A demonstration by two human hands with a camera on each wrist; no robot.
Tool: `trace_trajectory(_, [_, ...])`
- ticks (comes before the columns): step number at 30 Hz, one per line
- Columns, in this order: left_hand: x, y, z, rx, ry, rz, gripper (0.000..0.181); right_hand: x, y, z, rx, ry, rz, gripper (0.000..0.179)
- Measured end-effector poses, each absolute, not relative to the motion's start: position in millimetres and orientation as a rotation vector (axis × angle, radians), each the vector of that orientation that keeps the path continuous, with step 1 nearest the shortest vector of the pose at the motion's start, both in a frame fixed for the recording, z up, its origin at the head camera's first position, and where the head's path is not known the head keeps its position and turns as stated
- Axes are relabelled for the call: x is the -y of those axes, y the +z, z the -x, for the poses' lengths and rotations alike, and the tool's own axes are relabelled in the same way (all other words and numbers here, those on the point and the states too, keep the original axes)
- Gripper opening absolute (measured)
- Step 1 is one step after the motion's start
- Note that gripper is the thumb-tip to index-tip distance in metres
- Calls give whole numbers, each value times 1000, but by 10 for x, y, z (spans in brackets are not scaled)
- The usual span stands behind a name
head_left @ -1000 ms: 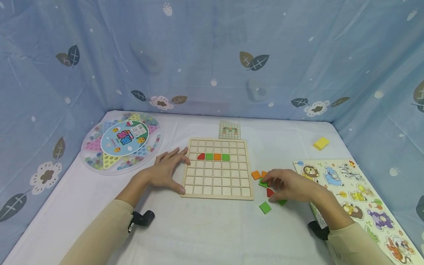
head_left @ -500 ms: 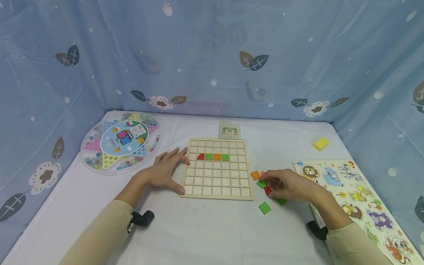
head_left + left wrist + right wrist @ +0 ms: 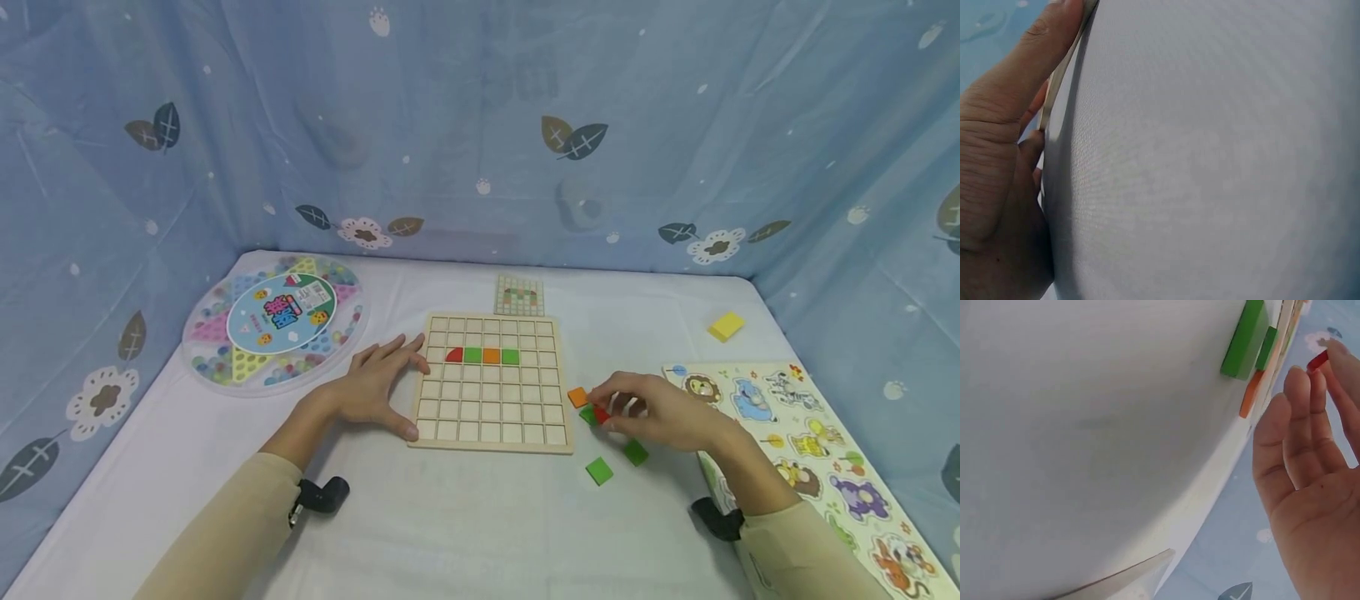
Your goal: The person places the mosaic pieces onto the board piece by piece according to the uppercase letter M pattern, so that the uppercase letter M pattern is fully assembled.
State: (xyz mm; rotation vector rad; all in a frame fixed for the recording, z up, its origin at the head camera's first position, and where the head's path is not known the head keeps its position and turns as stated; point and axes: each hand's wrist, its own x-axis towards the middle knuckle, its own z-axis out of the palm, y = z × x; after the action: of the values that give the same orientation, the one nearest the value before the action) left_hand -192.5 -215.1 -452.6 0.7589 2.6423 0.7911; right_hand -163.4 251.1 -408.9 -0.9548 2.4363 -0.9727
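In the head view a wooden grid board (image 3: 491, 410) holds a row of tiles: a red quarter-round (image 3: 454, 356), a green square (image 3: 473, 356), an orange square (image 3: 491, 356) and another green. Against the board's left edge rests my left hand (image 3: 378, 387), fingers spread, thumb at the near corner. To the right of the board, my right hand (image 3: 660, 410) pinches a red tile (image 3: 1317, 360) between thumb and fingertip, raised off the cloth in the right wrist view. Near it lie an orange tile (image 3: 577, 397) and several green tiles (image 3: 599, 471), one partly covered by the hand.
A small grid pattern card (image 3: 519, 295) lies behind the board. Far left is a round marble game (image 3: 275, 321) in clear packaging. An animal picture puzzle (image 3: 795, 475) lies at the right, beneath the right forearm, with a yellow block (image 3: 726, 326) beyond it.
The right hand has picked up the red tile from among the loose tiles and lifted slightly, moving a little toward the board. The left hand and the board have stayed put.
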Motion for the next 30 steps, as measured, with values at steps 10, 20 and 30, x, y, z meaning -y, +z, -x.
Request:
trace_trajectory(10, [2152,-4526,1927,-2640,794,-757,90,-2469,-4099,1722,-2402,-1085,991,31])
trace_trajectory(20, [2152,-4522,1927,-2640,796,-751,90,-2359,-4093,1797,-2392,-1098,1007,30])
trace_trajectory(30, [2144,-4503,1925,-2634,793,-758,89,-2208,-4100,1896,-2373,-1174,1042,30])
